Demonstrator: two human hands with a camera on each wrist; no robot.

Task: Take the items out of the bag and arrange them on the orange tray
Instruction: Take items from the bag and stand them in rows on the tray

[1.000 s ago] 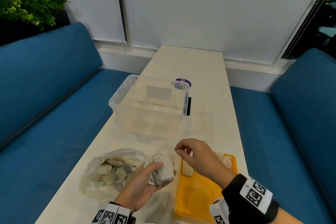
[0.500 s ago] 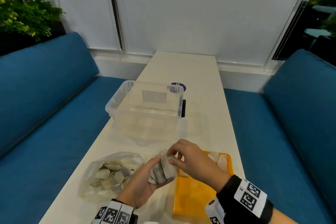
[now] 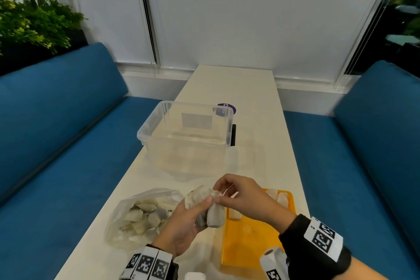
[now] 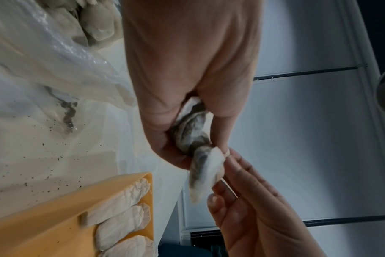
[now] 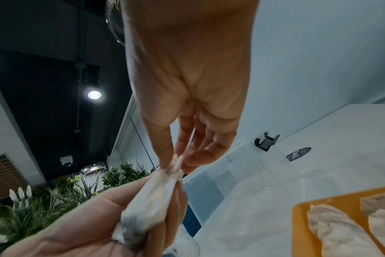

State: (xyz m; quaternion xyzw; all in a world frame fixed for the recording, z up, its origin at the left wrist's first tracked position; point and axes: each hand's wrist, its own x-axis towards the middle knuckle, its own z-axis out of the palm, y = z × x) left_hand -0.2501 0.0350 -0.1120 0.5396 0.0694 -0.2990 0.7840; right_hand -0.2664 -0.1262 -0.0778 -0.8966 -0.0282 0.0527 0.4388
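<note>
My left hand [image 3: 193, 216] grips a small bunch of white tea bags [image 3: 212, 213] just left of the orange tray [image 3: 247, 238], above the table. My right hand [image 3: 218, 195] pinches the top edge of one tea bag [image 5: 165, 184] of that bunch between thumb and forefinger [image 4: 225, 156]. A clear plastic bag [image 3: 141, 213] with several more tea bags lies on the table to the left. Three tea bags [image 4: 119, 213] lie in a row at the tray's far end [image 5: 332, 226].
A clear plastic tub [image 3: 186, 136] stands beyond my hands in the middle of the narrow white table [image 3: 256, 98]. A purple round sticker [image 3: 227, 108] and a black clip [image 3: 233, 134] are near it. Blue benches [image 3: 56, 143] flank both sides. Dark crumbs [image 4: 66, 111] dot the tabletop.
My right hand came down from above the tray onto the bunch in my left hand and now pinches one tea bag's top. The view tilted up slightly.
</note>
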